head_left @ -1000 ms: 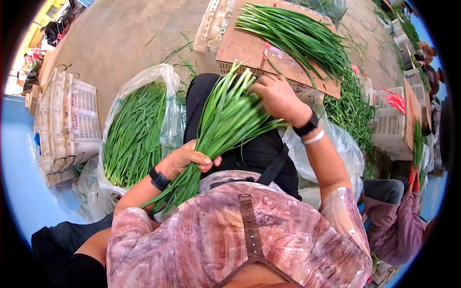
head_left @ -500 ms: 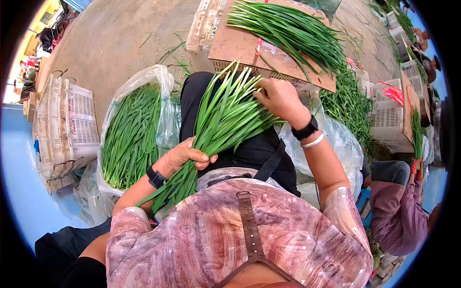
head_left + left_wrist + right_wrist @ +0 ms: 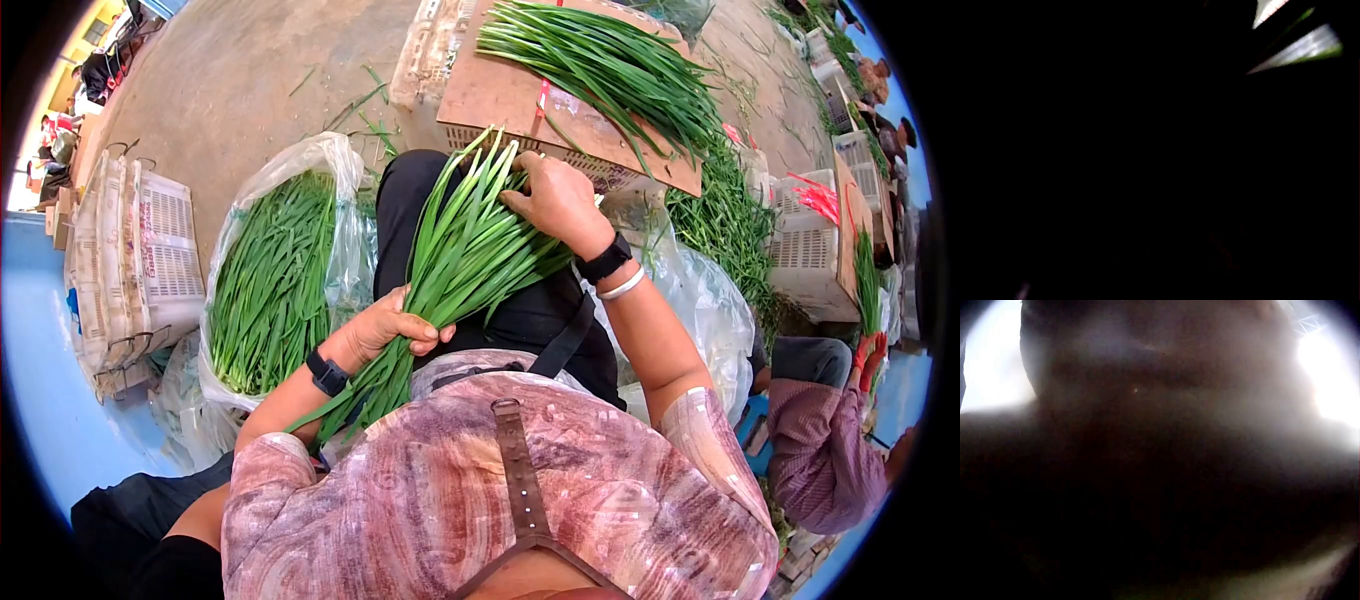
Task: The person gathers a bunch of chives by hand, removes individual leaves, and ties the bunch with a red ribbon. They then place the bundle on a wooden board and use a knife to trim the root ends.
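In the head view a bunch of garlic chives (image 3: 470, 240), pale stem ends fanned away from the body and green leaves toward it, lies across the lap. My left hand (image 3: 395, 325) grips the bunch around its leafy part, thumb over the top. At the fanned stems' right side, my right hand (image 3: 560, 200) pinches some with thumb and curled fingers; its fingertips are partly hidden among them. Nearly all of the left wrist view is dark, with a blurred green-edged sliver at top right. Dark, blurred surfaces fill the right wrist view.
A clear plastic bag (image 3: 345, 160) full of chives stands at left, beside stacked white crates (image 3: 175, 250). Ahead, more chives (image 3: 600, 70) lie on a cardboard sheet (image 3: 480, 95) over a crate. Loose greens (image 3: 725, 225) are heaped at right, near another person's sleeve (image 3: 830, 460).
My right hand has moved slightly left and toward the stem tips, and its fingers have closed in on the stems. The left hand keeps its grip on the bunch.
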Motion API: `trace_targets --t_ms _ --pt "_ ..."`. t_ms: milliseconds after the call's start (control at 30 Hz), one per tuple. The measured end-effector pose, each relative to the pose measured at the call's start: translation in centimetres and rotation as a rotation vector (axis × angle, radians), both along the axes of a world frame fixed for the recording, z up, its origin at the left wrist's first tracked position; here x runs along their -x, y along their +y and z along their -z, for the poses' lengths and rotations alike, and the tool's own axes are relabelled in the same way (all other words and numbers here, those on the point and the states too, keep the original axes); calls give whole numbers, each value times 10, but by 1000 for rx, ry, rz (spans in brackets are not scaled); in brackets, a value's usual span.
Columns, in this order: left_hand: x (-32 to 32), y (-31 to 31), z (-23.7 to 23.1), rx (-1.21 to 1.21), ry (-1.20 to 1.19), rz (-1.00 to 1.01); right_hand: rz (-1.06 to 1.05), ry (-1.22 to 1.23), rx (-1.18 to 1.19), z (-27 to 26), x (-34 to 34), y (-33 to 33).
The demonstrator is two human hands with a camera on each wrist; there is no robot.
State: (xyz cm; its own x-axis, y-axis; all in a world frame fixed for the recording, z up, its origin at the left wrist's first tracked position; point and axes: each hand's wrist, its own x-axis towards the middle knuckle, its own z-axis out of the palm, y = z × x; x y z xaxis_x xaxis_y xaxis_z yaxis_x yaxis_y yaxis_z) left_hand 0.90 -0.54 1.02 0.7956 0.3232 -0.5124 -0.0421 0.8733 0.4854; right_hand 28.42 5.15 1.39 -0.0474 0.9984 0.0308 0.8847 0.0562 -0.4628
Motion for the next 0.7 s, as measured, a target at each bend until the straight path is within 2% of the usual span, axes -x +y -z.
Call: trace_targets --t_ms 133,200,267,300,433,567,600,700 --pt "0 0 0 5 -9 -15 18 317 -82 16 -7 -1" --pt "0 0 -2 4 -14 -25 3 518 -207 25 -15 3" --pt "-3 -1 -7 -12 -17 -38 135 992 -14 30 -24 4" --pt "-3 0 -7 -14 -13 -26 164 1114 40 24 -27 3" --pt "-4 3 -6 -26 -7 2 317 1378 124 25 -34 3" --pt "-5 3 -6 -14 10 -2 483 1662 107 28 -51 6" --pt "-5 3 -6 -18 4 4 512 1802 100 27 -60 8" --pt "-4 3 -3 -27 -5 17 388 2155 1 41 -117 12"
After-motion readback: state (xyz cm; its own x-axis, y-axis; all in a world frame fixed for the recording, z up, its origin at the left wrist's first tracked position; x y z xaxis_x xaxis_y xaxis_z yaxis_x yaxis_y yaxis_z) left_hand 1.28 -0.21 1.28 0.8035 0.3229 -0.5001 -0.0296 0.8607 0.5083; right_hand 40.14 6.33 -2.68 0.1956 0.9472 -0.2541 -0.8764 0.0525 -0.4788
